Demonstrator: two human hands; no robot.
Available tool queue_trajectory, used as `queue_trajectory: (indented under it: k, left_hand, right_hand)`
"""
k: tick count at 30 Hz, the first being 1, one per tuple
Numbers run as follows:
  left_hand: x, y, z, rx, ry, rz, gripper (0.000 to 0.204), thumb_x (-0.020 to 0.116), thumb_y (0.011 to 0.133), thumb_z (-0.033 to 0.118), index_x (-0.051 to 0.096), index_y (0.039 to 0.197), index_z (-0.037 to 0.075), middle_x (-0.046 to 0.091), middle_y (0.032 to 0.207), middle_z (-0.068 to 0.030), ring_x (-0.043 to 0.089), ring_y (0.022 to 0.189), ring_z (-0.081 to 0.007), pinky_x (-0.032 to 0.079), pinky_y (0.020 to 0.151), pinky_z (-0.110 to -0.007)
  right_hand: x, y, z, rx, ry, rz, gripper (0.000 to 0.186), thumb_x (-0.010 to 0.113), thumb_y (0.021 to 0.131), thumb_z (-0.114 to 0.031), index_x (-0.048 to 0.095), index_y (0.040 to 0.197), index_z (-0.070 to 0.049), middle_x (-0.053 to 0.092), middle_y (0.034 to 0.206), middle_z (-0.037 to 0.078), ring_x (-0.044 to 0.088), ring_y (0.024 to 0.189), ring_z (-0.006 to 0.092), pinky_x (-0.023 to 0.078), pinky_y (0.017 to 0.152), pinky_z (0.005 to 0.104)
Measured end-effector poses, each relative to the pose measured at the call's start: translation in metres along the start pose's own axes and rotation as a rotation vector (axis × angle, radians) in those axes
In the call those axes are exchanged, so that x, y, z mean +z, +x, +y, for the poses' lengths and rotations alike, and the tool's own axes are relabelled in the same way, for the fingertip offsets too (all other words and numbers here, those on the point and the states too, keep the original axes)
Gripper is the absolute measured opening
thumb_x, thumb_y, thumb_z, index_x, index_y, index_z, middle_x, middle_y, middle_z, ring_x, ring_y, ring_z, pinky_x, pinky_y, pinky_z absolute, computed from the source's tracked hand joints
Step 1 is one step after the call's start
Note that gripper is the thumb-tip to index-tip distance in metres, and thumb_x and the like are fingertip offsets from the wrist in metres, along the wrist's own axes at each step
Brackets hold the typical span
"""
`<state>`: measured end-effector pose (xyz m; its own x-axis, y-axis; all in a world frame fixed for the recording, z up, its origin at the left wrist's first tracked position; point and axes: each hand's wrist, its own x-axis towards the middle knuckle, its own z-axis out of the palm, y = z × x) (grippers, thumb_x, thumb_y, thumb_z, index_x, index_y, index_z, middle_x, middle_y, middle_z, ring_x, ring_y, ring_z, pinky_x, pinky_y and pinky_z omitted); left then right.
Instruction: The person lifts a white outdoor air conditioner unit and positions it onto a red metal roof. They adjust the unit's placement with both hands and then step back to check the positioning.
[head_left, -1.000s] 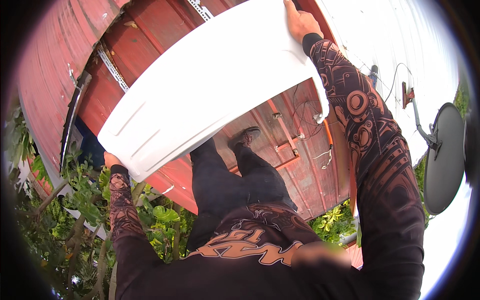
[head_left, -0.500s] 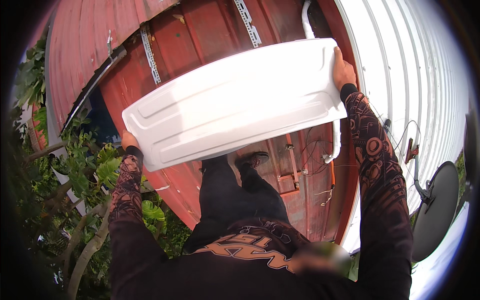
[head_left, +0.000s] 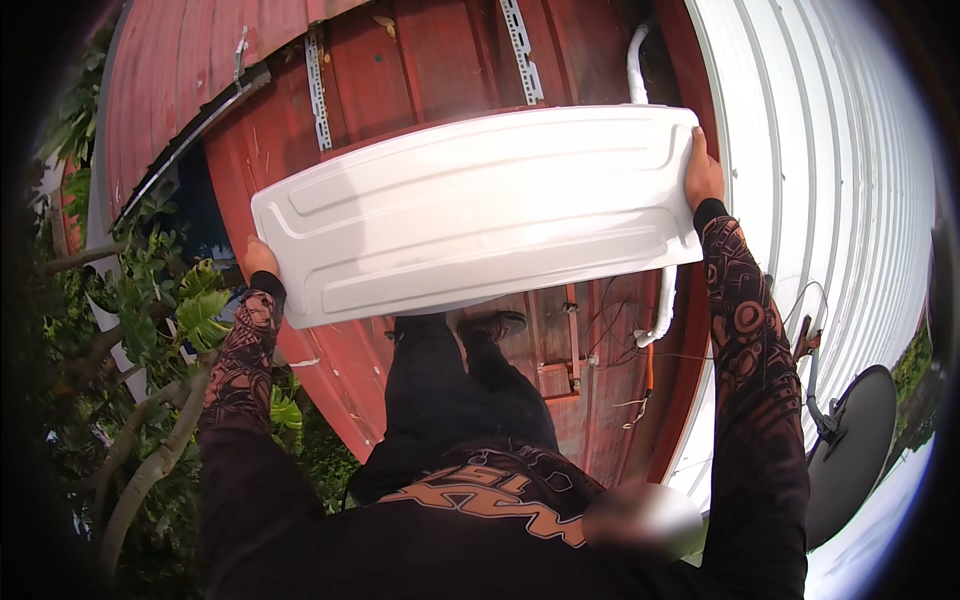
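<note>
A long white air-conditioner outdoor unit (head_left: 480, 205), seen from above with its pressed ribs and rounded corners, is held level in front of me, its right end slightly farther away. My left hand (head_left: 259, 258) is closed on its left end. At the opposite end my right hand (head_left: 705, 176) grips the far right corner, with part of the fingers hidden. The unit's sides and underside are mostly out of sight; a grey sliver shows under its near edge. Below it my dark-trousered legs and one shoe (head_left: 494, 325) are on the red metal sheeting (head_left: 600, 400).
Two slotted metal rails (head_left: 318, 90) lie beyond the unit. A white wrapped pipe (head_left: 664, 305), loose wires and a rusty bracket (head_left: 560, 378) are at the right. White corrugated sheeting (head_left: 800, 160) and a dark dish (head_left: 855, 455) stand farther right. Leafy branches (head_left: 150, 400) crowd the left.
The unit's right end sits a little lower and farther right in view, and its tilt is smaller. Both hands have kept their hold. The surroundings have shifted slightly.
</note>
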<state>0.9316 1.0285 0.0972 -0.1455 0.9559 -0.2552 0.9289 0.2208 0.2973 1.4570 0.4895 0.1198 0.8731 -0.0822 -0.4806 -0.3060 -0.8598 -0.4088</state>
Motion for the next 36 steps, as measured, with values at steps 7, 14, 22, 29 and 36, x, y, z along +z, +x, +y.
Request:
queue_trajectory:
  k: [7,14,22,29,36]
  left_hand:
    - [0.004,0.005,-0.002,0.030,0.025,0.015,0.071,0.034,0.098,0.052,0.067,0.105,-0.011,0.066,0.113,-0.0312,0.061,0.113,-0.0433,0.043,0.097,-0.046]
    - [0.007,0.007,-0.007,-0.055,-0.097,-0.015,0.070,0.036,0.098,0.052,0.066,0.109,-0.010,0.065,0.116,-0.0309,0.060,0.115,-0.0436,0.044,0.097,-0.046]
    - [0.002,-0.008,-0.006,-0.105,-0.213,-0.073,0.064,0.039,0.098,0.049,0.068,0.104,-0.008,0.069,0.110,-0.0256,0.064,0.103,-0.0412,0.048,0.089,-0.045]
    - [-0.002,-0.033,0.000,0.005,-0.341,-0.160,0.055,0.040,0.102,0.043,0.067,0.113,-0.004,0.071,0.103,-0.0142,0.066,0.092,-0.0262,0.050,0.082,-0.036]
    - [-0.001,-0.036,0.006,-0.128,-0.442,-0.158,0.054,0.039,0.103,0.041,0.066,0.114,-0.005,0.071,0.103,-0.0160,0.067,0.093,-0.0288,0.050,0.084,-0.038]
  right_hand:
    - [-0.006,-0.014,-0.011,0.019,-0.020,-0.012,0.088,0.028,0.092,-0.074,0.065,0.127,-0.002,0.063,0.126,0.023,0.057,0.123,0.0364,0.037,0.107,0.0434]
    - [-0.005,-0.014,-0.011,0.001,0.016,-0.015,0.088,0.028,0.093,-0.073,0.065,0.125,0.000,0.064,0.124,0.025,0.058,0.121,0.0382,0.038,0.106,0.0430]
    - [-0.002,-0.013,-0.006,-0.020,0.088,-0.029,0.084,0.031,0.095,-0.069,0.064,0.124,0.003,0.065,0.119,0.027,0.060,0.117,0.0377,0.040,0.104,0.0402]
    - [0.000,-0.005,-0.007,0.000,0.202,-0.037,0.078,0.035,0.100,-0.060,0.063,0.123,0.009,0.069,0.112,0.024,0.066,0.105,0.0305,0.046,0.097,0.0346]
    - [0.003,-0.008,-0.007,0.015,0.229,-0.025,0.078,0.036,0.100,-0.060,0.064,0.120,0.009,0.070,0.109,0.022,0.066,0.101,0.0297,0.047,0.095,0.0349]
